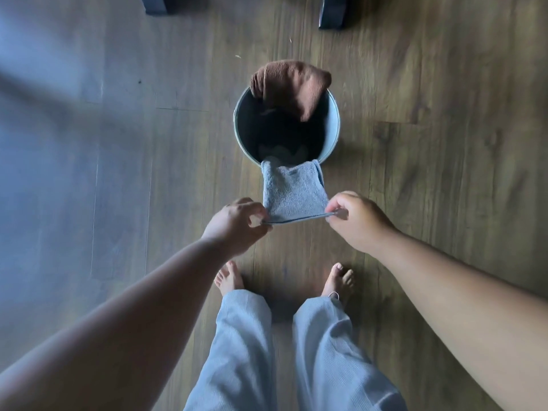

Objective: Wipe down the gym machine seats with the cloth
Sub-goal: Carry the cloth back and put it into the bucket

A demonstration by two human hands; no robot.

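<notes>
Grey cloth held over the bucket, ready for the seats.

Above bare feet on the wood floor, the left hand and right hand each pinch a near corner of the grey cloth, stretching it flat, probably to fold it; its far edge hangs at the metal bucket, whose rim carries a brown towel.

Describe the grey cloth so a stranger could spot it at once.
Find the round metal bucket standing on the wooden floor. The grey cloth hangs in front of its near rim, stretched between the left hand and right hand. The other cloth is brown and draped over the far rim.
</notes>
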